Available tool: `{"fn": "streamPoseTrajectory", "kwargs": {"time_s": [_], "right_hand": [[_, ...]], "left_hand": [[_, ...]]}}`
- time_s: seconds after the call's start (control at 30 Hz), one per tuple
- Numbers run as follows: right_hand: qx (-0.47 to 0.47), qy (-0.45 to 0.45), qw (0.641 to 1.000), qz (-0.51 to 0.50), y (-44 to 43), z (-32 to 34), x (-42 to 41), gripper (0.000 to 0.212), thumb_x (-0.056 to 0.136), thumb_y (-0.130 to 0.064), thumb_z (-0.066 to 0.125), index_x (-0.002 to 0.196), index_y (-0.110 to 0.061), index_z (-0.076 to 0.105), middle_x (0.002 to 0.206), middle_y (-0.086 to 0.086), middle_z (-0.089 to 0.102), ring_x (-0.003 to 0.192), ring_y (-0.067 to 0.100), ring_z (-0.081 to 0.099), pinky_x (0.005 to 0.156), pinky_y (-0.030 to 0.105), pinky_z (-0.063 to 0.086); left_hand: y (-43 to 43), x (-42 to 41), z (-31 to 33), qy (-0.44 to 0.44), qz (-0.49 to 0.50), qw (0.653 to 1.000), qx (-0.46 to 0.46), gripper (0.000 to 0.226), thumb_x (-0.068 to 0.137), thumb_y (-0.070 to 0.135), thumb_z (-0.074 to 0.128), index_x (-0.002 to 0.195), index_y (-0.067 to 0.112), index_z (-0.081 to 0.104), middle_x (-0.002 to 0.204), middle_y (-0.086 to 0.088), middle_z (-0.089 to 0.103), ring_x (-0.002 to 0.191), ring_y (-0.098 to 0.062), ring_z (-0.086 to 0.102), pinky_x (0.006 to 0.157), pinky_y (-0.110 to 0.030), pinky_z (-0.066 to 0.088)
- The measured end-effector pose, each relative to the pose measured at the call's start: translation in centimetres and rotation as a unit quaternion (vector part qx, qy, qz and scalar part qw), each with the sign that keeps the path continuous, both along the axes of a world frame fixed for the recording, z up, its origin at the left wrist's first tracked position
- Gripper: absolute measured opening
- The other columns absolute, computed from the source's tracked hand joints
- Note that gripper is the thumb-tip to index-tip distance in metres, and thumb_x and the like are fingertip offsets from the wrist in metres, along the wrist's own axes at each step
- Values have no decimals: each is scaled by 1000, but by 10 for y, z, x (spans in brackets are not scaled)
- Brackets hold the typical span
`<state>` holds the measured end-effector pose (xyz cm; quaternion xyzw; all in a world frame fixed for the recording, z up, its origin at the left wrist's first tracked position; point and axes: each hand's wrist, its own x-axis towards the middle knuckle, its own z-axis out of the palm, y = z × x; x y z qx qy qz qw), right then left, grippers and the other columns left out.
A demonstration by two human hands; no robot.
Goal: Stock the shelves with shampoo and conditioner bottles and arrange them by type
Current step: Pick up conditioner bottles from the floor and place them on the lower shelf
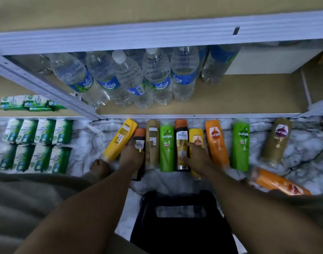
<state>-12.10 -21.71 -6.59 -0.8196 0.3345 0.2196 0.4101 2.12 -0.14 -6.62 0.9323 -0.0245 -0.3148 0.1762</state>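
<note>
Gripping the short Shayla bottle [139, 139], left hand [132, 156]; right hand [198, 156] clasps middle yellow bottle [197, 136].

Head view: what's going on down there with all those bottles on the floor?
A person is sorting shampoo bottles laid in a row on the marbled floor in front of the shelf. Their left hand holds a black Shayla bottle beside a yellow bottle. Their right hand lies between a second Shayla bottle and a shorter yellow bottle. None of these is on the shelf yet; it holds water bottles.
</note>
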Motion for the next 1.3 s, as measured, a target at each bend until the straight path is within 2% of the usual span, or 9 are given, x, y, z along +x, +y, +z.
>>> {"fn": "streamPoseTrajectory", "kwargs": {"time_s": [0.07, 0.2, 0.33, 0.53, 0.67, 0.87, 1.03, 1.17, 1.3], "right_hand": [[-4, 26, 1000, -9, 10, -10, 9, 61, 90, -29, 70, 145, -14, 46, 132, 15, 62, 117, 34, 60, 94, 38, 52], [-23, 82, 996, -41, 25, -22, 26, 88, 82, -37, 81, 151, -13, 32, 139, 15, 54, 123, 36, 57, 99, 42, 50], [-62, 117, 988, -77, 26, -35, 35, 77, 81, -48, 79, 139, -12, 44, 126, 11, 67, 113, 33, 64, 92, 41, 55], [-17, 151, 980, -132, 20, -40, 50, 86, 79, -45, 83, 143, -8, 38, 137, 13, 56, 121, 34, 60, 94, 39, 51], [30, 159, 975, -155, 12, -40, 51, 96, 70, -35, 92, 142, -7, 35, 138, 14, 55, 121, 34, 59, 97, 43, 53], [52, 162, 970, -174, 6, -29, 45, 107, 82, -13, 81, 159, -12, 7, 145, 16, 51, 126, 37, 56, 102, 47, 50], [97, 143, 970, -173, 0, -17, 38, 63, 78, -17, 84, 134, -9, 54, 118, 11, 68, 97, 27, 67, 82, 35, 55], [121, 104, 971, -176, -4, 2, 32, 58, 81, -17, 83, 132, -9, 56, 123, 12, 67, 92, 24, 61, 71, 30, 46], [91, 64, 979, -173, -11, 26, 31, 60, 81, -21, 84, 133, -10, 57, 127, 12, 66, 93, 24, 59, 76, 30, 45]], "left_hand": [[16, 2, -13, 14, 23, 999, 19, 58, 92, 20, 63, 146, 9, 44, 134, -24, 54, 119, -46, 53, 96, -48, 47], [42, -6, -37, 78, 69, 994, 30, 59, 87, 22, 73, 137, 1, 49, 132, -24, 59, 121, -41, 56, 100, -46, 46], [45, -10, -43, 108, 46, 993, 30, 56, 81, 21, 82, 128, 3, 59, 119, -19, 68, 111, -36, 63, 90, -39, 49], [42, -7, -49, 136, 79, 988, 3, 41, 79, 17, 83, 111, 5, 61, 99, -8, 64, 99, -28, 64, 79, -33, 49], [43, -14, -48, 148, 178, 972, -40, 47, 81, 12, 79, 114, 16, 46, 110, -15, 60, 105, -34, 61, 92, -46, 54], [40, -17, -38, 148, 192, 968, -59, 48, 82, 14, 77, 112, 16, 41, 111, -15, 59, 105, -38, 62, 89, -56, 55], [32, -19, -18, 127, 180, 973, -69, 43, 86, 16, 75, 111, 18, 40, 109, -16, 60, 103, -38, 63, 88, -55, 55], [17, -20, 11, 95, 156, 981, -61, 39, 90, 24, 72, 114, 19, 42, 107, -12, 61, 101, -38, 64, 87, -48, 56], [4, -13, 41, 67, 119, 990, -38, 44, 93, 30, 66, 130, 11, 52, 113, -16, 64, 107, -39, 63, 82, -37, 51]]}}
